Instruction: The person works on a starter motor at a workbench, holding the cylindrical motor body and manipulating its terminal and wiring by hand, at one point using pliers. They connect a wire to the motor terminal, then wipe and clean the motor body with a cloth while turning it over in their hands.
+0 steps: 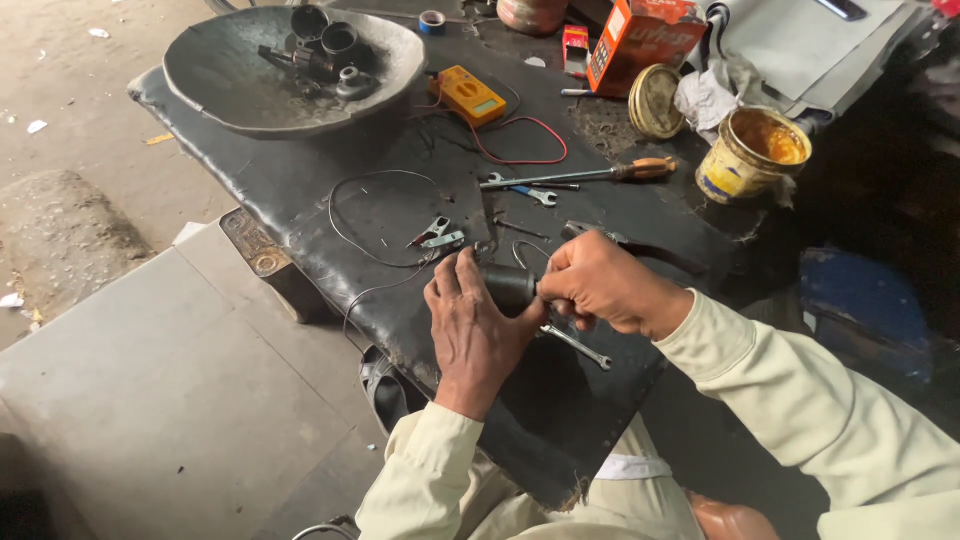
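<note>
I am gripping a dark metal cylinder (508,287) with both hands over the black worktop (300,180).

My left hand (475,330) is wrapping its body, my right hand (600,283) is pinching its end; it looks heavy, stiff and greasy, best held round the barrel. Beyond are lying a silver spanner (577,347) and an orange-handled screwdriver (580,175).

The hands (540,300) cover most of the dark cylinder (510,287), so its ends stay hidden, and beyond the yellow tin (752,152) the top edge cuts off an orange box (640,35).

Both forearms in pale sleeves reach forward, the left hand (472,330) lying palm-down with fingers curled, the right hand (598,282) closed in a tight grip beside it, knuckles touching.
</note>
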